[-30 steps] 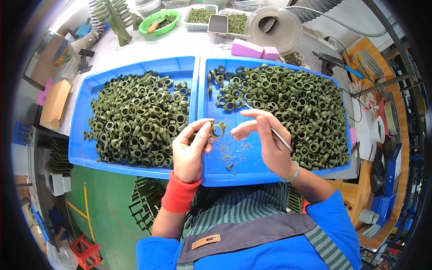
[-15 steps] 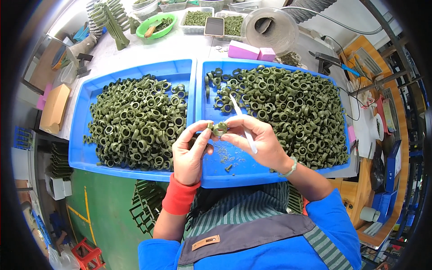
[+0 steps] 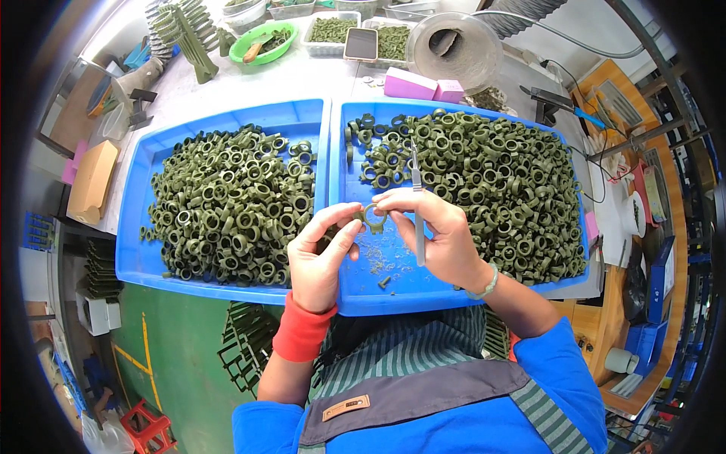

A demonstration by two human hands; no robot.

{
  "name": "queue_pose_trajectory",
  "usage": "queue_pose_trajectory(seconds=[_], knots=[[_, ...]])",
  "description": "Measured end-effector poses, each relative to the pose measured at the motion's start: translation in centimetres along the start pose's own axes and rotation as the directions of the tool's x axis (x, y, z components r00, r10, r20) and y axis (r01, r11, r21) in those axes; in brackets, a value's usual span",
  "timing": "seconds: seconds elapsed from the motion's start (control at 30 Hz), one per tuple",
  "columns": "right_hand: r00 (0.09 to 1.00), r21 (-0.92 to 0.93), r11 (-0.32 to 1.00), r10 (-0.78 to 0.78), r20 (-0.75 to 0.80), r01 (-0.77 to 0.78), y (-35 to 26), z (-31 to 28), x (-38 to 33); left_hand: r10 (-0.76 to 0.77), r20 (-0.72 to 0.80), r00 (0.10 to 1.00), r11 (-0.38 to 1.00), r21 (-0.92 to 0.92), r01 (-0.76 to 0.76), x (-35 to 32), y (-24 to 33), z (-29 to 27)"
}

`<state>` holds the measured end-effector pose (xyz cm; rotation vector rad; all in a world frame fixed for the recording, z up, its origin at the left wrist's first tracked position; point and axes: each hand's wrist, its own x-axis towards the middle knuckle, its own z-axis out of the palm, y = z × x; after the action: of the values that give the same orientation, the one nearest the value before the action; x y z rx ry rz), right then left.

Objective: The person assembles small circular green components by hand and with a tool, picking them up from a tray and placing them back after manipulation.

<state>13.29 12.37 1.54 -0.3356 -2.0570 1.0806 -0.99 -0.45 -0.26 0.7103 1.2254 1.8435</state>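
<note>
A dark-green ring-shaped part (image 3: 375,219) is held up over the near left of the right blue tray (image 3: 423,291). My left hand (image 3: 321,253) pinches its left side between thumb and fingers. The fingertips of my right hand (image 3: 439,231) touch the ring's upper right side. A slim metallic scalpel (image 3: 419,227) also lies in my right hand, gripped among the fingers, its thin tip pointing away over the tray. Below both hands, small green shavings (image 3: 378,261) are scattered on the tray floor. A heap of similar green rings (image 3: 507,197) fills the tray's right side.
The left blue tray (image 3: 130,227) holds another heap of green rings (image 3: 234,204). Behind the trays are pink blocks (image 3: 410,83), a phone (image 3: 361,45), tubs of small green pieces (image 3: 331,32), a green bowl (image 3: 240,50) and a large round duct mouth (image 3: 473,49).
The ring has turned so that its opening faces up toward me. My right hand has rolled, and the scalpel has swung to stand nearly straight away from me.
</note>
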Motion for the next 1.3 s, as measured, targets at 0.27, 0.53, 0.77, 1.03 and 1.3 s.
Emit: queue_pose_trajectory(seconds=[0.27,0.53,0.77,1.03,1.3], knots=[[0.975,0.357,0.909,0.221,0.023,-0.215,0.0,0.2,-0.3,0.09,0.016,0.996,0.993,0.073,-0.091,0.1,-0.1,0.1],[0.952,-0.498,0.849,0.275,0.134,-0.175,7.3,-2.4,3.2,0.017,-0.065,0.998,1.0,-0.018,-0.018,-0.1,0.2,-1.0],[0.96,-0.629,0.777,0.154,0.234,0.029,10.9,-0.7,2.5,-0.073,-0.097,0.993,0.997,-0.045,0.069,-0.1,0.4,-1.0],[0.825,0.318,0.763,0.489,0.284,-0.562,3.7,-2.0,2.5,-0.364,0.018,0.931,0.849,-0.404,0.339,0.5,1.6,-0.8],[0.803,0.386,0.708,0.468,0.37,-0.591,0.9,-2.1,1.5,-0.394,0.063,0.917,0.9,-0.179,0.399,0.5,0.4,0.0]])
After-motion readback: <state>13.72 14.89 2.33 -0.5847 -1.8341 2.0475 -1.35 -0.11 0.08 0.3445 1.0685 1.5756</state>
